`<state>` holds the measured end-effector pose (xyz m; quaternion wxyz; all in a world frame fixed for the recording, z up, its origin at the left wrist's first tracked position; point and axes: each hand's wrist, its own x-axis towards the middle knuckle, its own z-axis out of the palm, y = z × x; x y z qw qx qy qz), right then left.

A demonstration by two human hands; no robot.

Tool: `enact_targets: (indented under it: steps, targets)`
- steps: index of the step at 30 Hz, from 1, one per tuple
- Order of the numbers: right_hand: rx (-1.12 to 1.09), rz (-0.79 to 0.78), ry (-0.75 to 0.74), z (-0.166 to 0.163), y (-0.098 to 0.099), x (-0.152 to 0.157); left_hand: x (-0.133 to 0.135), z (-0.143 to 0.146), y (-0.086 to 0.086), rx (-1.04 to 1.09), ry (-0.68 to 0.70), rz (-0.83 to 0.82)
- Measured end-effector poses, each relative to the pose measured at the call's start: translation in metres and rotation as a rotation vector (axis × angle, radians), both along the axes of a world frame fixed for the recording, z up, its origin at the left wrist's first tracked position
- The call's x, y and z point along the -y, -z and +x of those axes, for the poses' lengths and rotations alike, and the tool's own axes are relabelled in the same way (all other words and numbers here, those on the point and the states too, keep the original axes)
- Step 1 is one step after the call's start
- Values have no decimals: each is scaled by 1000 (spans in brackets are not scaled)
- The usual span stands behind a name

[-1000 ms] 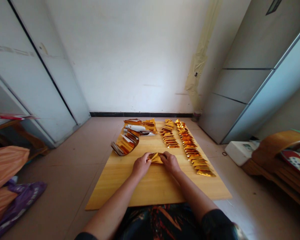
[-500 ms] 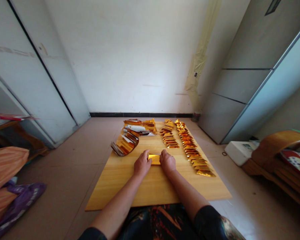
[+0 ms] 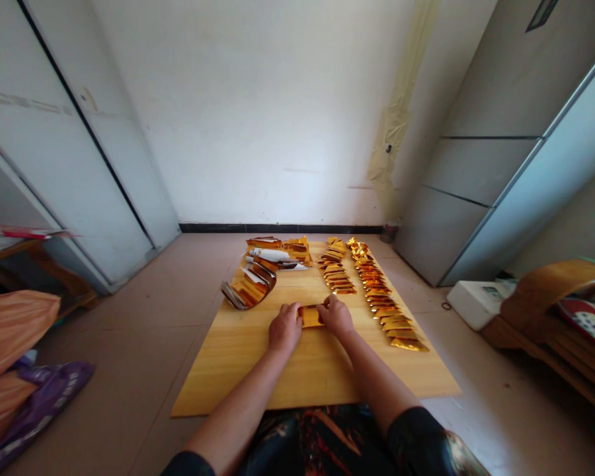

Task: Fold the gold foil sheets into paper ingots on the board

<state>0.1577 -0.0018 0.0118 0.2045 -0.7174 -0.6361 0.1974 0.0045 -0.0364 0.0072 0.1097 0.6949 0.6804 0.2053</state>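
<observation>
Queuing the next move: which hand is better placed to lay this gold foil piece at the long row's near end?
Right, probably. The right hand holds the gold foil piece and the long row of folded pieces lies on its side; the left hand must cross over.

The gold paper (image 3: 310,316) was a small folded piece of shiny foil, a bright orange-gold that caught the light along its top edge. It lay flat and low on the wooden board (image 3: 297,377), roughly in the middle and a little toward the far side, with its long side running left to right. Only a short strip of it showed. The left hand (image 3: 285,328) held its left end and the right hand (image 3: 336,316) covered its right end, so its full outline could not be made out.
</observation>
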Motion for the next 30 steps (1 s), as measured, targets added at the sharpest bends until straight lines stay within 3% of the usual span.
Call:
enact_targets:
  steps: [6, 14, 21, 30]
  targets:
    - [-116, 9, -5, 9, 2, 3, -1, 0, -3, -21, 13, -26]
    - [132, 5, -3, -1, -2, 7, -2, -2, 0, 39, -4, 16]
    - [192, -6, -11, -3, 2, 3, 2, -7, 6, 144, 32, 82]
    - [134, 8, 15, 1, 4, 2, -1, 0, 0, 21, 7, -62]
